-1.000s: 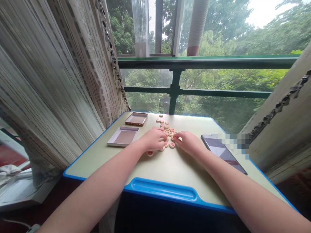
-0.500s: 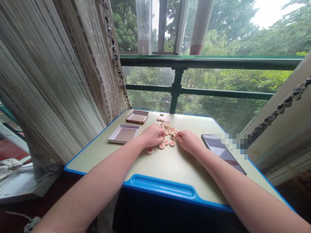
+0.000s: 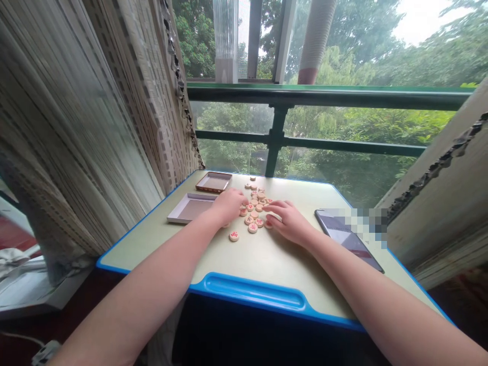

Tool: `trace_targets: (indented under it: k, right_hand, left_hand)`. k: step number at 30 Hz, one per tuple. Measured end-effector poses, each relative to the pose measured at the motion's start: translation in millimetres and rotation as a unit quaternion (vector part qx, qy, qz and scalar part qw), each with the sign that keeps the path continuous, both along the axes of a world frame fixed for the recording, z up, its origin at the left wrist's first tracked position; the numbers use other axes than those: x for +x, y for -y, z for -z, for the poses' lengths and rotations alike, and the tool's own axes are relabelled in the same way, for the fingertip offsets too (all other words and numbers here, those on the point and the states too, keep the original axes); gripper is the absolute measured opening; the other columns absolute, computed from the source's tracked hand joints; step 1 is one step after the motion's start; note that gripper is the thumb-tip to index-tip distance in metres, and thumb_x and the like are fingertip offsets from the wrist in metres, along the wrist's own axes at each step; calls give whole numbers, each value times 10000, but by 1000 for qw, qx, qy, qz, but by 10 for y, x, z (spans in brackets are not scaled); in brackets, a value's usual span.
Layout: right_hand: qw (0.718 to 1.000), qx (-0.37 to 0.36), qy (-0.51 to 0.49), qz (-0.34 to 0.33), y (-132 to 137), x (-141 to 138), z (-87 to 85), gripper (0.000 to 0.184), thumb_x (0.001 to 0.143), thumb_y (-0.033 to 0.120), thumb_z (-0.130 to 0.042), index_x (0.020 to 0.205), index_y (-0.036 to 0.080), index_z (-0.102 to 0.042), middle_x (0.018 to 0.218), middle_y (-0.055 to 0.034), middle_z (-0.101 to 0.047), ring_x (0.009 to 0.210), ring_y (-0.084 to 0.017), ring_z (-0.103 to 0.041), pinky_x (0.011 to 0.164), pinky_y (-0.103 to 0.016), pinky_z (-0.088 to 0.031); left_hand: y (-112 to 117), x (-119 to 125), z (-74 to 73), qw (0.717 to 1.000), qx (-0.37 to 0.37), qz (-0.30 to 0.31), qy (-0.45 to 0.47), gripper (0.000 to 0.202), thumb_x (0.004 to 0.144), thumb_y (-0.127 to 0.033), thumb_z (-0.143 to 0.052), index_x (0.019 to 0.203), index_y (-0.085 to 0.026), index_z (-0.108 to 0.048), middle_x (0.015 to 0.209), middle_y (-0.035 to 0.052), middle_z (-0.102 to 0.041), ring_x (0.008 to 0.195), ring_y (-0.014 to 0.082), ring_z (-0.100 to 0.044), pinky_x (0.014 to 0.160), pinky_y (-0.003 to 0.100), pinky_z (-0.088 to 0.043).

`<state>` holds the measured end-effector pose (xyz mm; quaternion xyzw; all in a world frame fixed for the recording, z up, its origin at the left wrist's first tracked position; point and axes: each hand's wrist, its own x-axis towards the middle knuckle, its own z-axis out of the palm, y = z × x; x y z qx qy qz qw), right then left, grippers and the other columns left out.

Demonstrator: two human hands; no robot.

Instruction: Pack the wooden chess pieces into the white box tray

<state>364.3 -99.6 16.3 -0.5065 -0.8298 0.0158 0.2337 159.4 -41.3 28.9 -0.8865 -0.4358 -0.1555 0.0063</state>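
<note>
Round wooden Chinese chess pieces (image 3: 252,228) with red or dark characters lie in a loose cluster mid-table, some resting on others. My left hand (image 3: 229,204) is at the cluster's left side, fingers bent down over the pieces and partly hidden behind the hand; nothing held shows. On the right side, my right hand (image 3: 288,219) is open, fingers apart and pointing left, fingertips at the pieces. It partly covers a red-marked piece. A piece with a red character (image 3: 234,236) lies apart, nearer to me. Another small piece (image 3: 252,178) stands off at the far end.
Two shallow box halves, a near one (image 3: 176,216) and a far patterned one (image 3: 214,182), sit at the left. A dark tablet (image 3: 348,241) lies at the right. The pale table (image 3: 244,259) has a blue edge with a pen groove (image 3: 255,292). Curtains and a railed window surround it.
My left hand has shifted left, uncovering pieces. My right hand has spread its fingers and reached slightly left. Pieces in the middle of the cluster have shifted.
</note>
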Motion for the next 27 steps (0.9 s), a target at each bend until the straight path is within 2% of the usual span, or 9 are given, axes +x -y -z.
trace_targets:
  k: [3, 5, 8, 11, 15, 22, 25, 27]
  right_hand:
    - [996, 16, 18, -88, 39, -46, -7, 307, 881, 342, -458, 1110, 247, -639, 1168, -57, -611, 1092, -232, -488, 939, -408, -381]
    - [993, 15, 27, -111, 48, -67, -13, 289, 887, 336, -451, 1055, 238, -665, 1136, -55, -629, 1070, -220, -506, 950, -407, -370]
    - [994, 10, 26, -101, 30, -64, -11, 277, 887, 327, -449, 978, 219, -688, 1066, -61, -656, 1014, -211, -534, 946, -404, -372]
    - [997, 7, 28, -72, 12, -46, 2, 295, 878, 352, -461, 1041, 216, -667, 1087, -81, -642, 1053, -229, -513, 943, -419, -374]
    - [998, 6, 42, -53, 22, -49, 7, 334, 871, 370, -471, 1121, 220, -633, 1168, -95, -599, 1088, -244, -480, 945, -427, -368]
    - [998, 10, 25, -63, 20, -61, 4, 257, 856, 336, -503, 1004, 207, -668, 1052, -83, -633, 1014, -225, -509, 932, -394, -370]
    - [998, 15, 21, -63, 24, -73, 8, 253, 853, 318, -503, 1018, 209, -660, 1042, -73, -635, 997, -223, -507, 918, -376, -381]
    - [998, 11, 20, -59, 28, -84, 6, 244, 845, 305, -510, 1007, 205, -663, 1025, -76, -636, 985, -223, -507, 901, -371, -393]
  left_hand:
    - [16, -50, -54, 999, -6, -43, -6, 439, 706, -31, -451, 1047, -212, -659, 1058, 56, -635, 1010, 229, -544, 866, 320, -448]
    - [19, -59, -65, 999, -11, -47, 1, 451, 718, -41, -438, 1082, -210, -642, 1099, 49, -627, 1027, 223, -537, 889, 314, -439]
    - [1, -33, -23, 1000, -18, -5, 13, 388, 795, -128, -413, 1104, -197, -635, 1154, 44, -617, 1071, 212, -518, 957, 311, -397]
    - [-8, 20, 43, 997, -33, 61, 34, 370, 875, -302, -363, 1120, -202, -622, 1179, 42, -612, 1088, 200, -520, 971, 313, -383]
    - [13, 76, 77, 994, -46, 88, 35, 368, 870, -417, -374, 976, -230, -673, 1027, 31, -670, 975, 192, -575, 891, 297, -420]
    - [-20, 99, 96, 996, -32, 59, 50, 337, 852, -393, -415, 877, -195, -686, 936, 61, -663, 926, 201, -568, 871, 308, -426]
    - [-67, 98, 122, 997, -23, 27, 74, 281, 828, -258, -423, 925, -182, -675, 986, 68, -652, 964, 205, -560, 900, 315, -426]
    - [-106, 81, 130, 995, -27, -10, 94, 307, 754, -131, -436, 948, -175, -671, 1032, 64, -646, 1000, 203, -556, 920, 306, -421]
